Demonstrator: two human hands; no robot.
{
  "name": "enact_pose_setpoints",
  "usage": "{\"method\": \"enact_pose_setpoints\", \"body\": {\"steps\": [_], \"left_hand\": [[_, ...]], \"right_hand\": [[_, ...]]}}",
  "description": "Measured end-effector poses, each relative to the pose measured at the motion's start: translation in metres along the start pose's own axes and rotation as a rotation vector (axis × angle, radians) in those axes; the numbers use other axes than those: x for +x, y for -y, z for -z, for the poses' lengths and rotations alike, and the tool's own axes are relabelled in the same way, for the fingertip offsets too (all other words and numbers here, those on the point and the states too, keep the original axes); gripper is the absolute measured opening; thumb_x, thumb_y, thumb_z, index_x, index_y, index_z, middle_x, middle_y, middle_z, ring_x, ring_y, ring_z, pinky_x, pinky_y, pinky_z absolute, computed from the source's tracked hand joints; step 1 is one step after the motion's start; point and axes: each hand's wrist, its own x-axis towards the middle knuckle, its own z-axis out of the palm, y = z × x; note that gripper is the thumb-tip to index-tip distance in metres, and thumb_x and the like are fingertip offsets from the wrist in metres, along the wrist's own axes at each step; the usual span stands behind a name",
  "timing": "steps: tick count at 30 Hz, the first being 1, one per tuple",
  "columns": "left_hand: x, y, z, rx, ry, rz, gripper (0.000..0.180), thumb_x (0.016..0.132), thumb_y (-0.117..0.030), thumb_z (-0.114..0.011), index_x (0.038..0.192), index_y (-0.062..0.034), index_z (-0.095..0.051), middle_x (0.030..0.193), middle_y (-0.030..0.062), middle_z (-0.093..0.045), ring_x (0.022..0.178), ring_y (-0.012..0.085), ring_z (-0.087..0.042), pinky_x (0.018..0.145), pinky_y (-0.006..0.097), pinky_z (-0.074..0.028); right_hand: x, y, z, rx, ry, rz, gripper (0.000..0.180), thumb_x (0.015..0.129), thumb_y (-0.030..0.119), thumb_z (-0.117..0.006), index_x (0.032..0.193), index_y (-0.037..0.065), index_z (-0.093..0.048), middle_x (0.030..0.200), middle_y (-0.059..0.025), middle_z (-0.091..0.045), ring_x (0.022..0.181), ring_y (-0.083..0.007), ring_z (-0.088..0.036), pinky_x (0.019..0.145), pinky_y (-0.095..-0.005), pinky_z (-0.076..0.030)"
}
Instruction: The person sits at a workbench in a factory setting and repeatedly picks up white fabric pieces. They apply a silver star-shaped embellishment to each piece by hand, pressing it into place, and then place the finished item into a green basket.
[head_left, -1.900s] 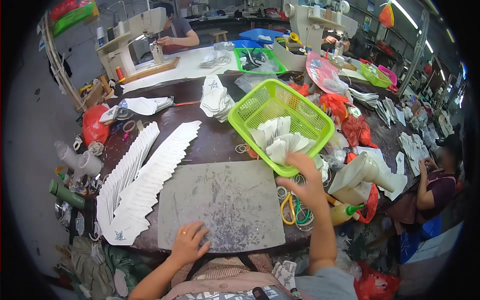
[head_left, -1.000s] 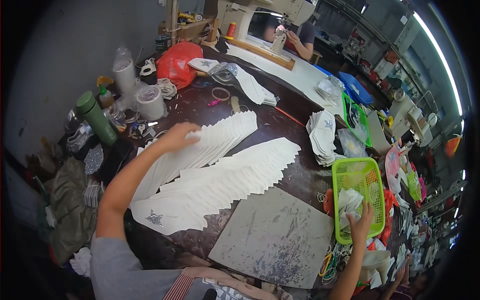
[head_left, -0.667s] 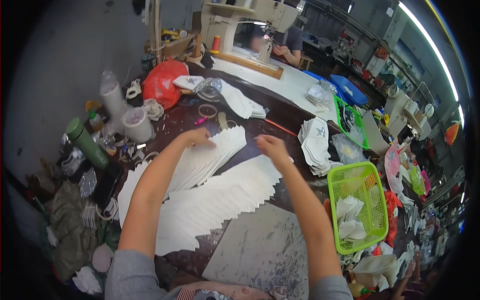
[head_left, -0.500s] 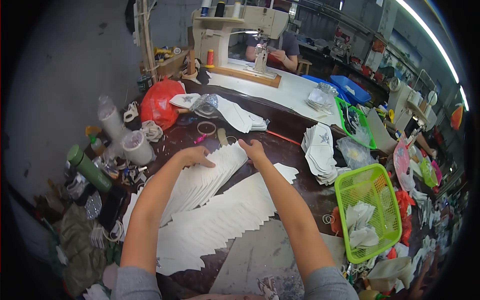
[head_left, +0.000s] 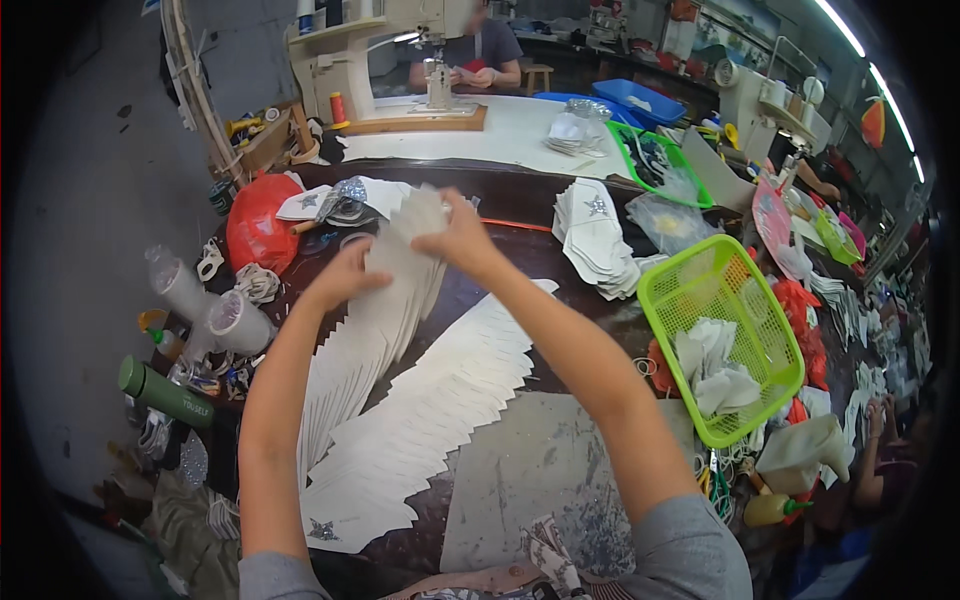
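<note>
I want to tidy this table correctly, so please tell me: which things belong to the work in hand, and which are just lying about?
In the work:
left row of white pieces, held by the left hand and right hand
probably the right row of white pieces

Seemingly just lying about:
green bottle
red bag
white roll
yellow bottle

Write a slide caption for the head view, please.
Right grip holds and left grip touches fanned white pieces, beside a second row.
</note>
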Motion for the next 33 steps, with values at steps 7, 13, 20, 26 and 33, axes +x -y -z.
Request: {"method": "enact_pose_setpoints", "body": {"steps": [7, 13, 20, 26, 33], "left_hand": [[0.017, -0.217, -0.087, 0.469, 0.374, -0.377, 0.056, 0.075, -0.018, -0.076, 0.122, -0.0001, -0.053, 0.107, 0.0081, -0.063, 0.096, 0.0140, -0.059, 0.085, 0.030, -0.048], [-0.061, -0.184, -0.235, 0.673, 0.883, -0.267, 0.064, 0.073, -0.028, -0.073, 0.127, -0.0044, -0.047, 0.104, 0.0175, -0.062, 0.099, 0.0282, -0.058, 0.085, 0.039, -0.046], [-0.151, -0.047, -0.259, 0.498, 0.658, 0.136, 0.065, 0.073, -0.018, -0.069, 0.130, -0.0049, -0.042, 0.108, 0.0211, -0.060, 0.102, 0.0377, -0.058, 0.085, 0.043, -0.046], [-0.164, -0.048, -0.282, 0.571, 0.456, 0.066, 0.066, 0.076, -0.002, -0.061, 0.135, -0.0092, -0.033, 0.117, 0.0233, -0.054, 0.100, 0.0412, -0.059, 0.084, 0.046, -0.047], [-0.166, -0.068, -0.274, 0.576, 0.509, 0.172, 0.069, 0.083, -0.004, -0.058, 0.144, -0.0133, -0.027, 0.117, 0.0201, -0.051, 0.095, 0.0414, -0.060, 0.080, 0.047, -0.048]], "right_hand": [[-0.132, 0.200, 0.105, 0.182, -0.223, 0.168, 0.062, 0.069, 0.000, -0.076, 0.123, -0.001, -0.045, 0.111, -0.0136, -0.061, 0.098, -0.0215, -0.063, 0.085, -0.0311, -0.052], [-0.348, 0.129, 0.128, 0.299, -0.523, -0.275, 0.076, 0.072, -0.006, -0.072, 0.136, -0.001, -0.031, 0.122, -0.0160, -0.055, 0.113, -0.0248, -0.057, 0.097, -0.0356, -0.048], [-0.321, 0.113, 0.128, -0.897, -0.326, 0.159, 0.058, 0.076, 0.010, -0.074, 0.129, 0.003, -0.050, 0.119, -0.0166, -0.057, 0.110, -0.0310, -0.056, 0.095, -0.0416, -0.043], [-0.092, -0.011, 0.073, -0.736, 0.580, 0.239, 0.045, 0.078, 0.036, -0.072, 0.110, 0.006, -0.065, 0.113, -0.0153, -0.062, 0.109, -0.0309, -0.056, 0.093, -0.0415, -0.043], [-0.047, -0.044, -0.005, -1.078, 0.960, -0.149, 0.078, 0.067, 0.068, -0.069, 0.111, 0.004, -0.064, 0.112, -0.0190, -0.063, 0.108, -0.0340, -0.057, 0.092, -0.0418, -0.045]]}}
